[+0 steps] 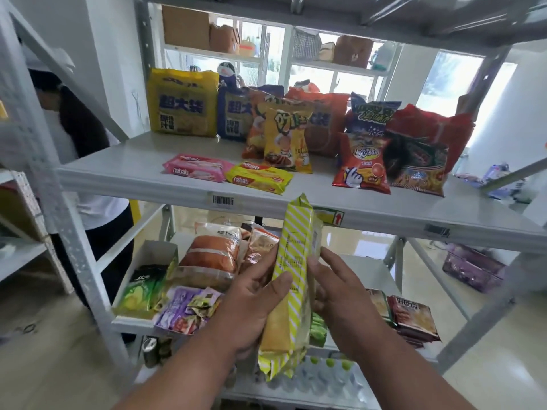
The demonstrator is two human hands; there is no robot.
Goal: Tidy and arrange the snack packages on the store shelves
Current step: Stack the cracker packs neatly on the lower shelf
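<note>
The upper shelf (124,170) looks partly arranged: big yellow noodle multipack (183,103) and chip bags (287,137) stand upright at the back, while the pink nabati wafer pack (196,168) and yellow nabati wafer pack (259,177) lie flat near the front edge. The lower shelf (364,270) seems more jumbled. The yellow-striped snack package (293,261) is off the shelves, upright; the left hand (254,303) grips it, the right hand (337,288) touches it with relaxed fingers, so it remains unplaced.
</note>
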